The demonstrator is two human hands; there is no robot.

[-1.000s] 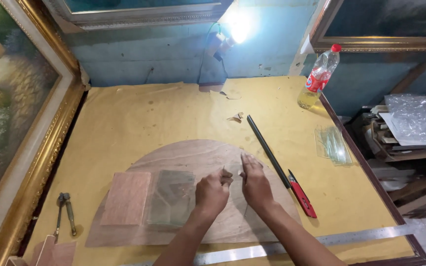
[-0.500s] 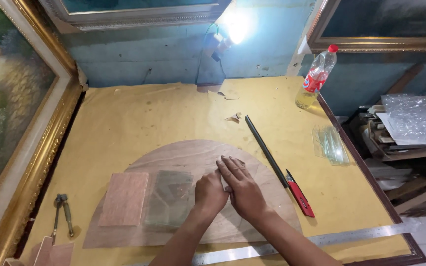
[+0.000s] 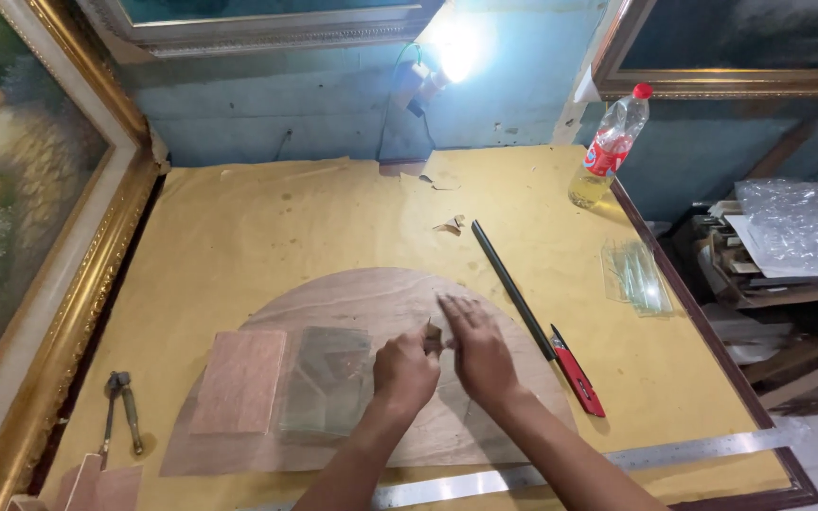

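My left hand [image 3: 407,371] is closed in a fist on a small dark tool [image 3: 431,333], whose tip sticks up beside my right hand. My right hand [image 3: 475,348] lies flat, palm down, on the half-round wooden board [image 3: 352,293], touching the left hand. Left of the hands, a stack of small clear glass panes [image 3: 326,378] lies on the board. A small rectangular wooden panel [image 3: 239,380] lies beside the panes. I cannot tell whether a clear pane lies under the right palm.
Right of the board lie a long black bar [image 3: 513,289] and a red-handled cutter [image 3: 579,383]. Glass strips [image 3: 634,274] and a plastic bottle [image 3: 610,147] sit near the right edge. A metal ruler [image 3: 542,473] lies in front, pliers [image 3: 120,409] front left, a gold-framed painting [image 3: 59,284] left.
My right hand has slid left and now lies flat against the left hand. The left hand has stayed closed in nearly the same spot on the board.
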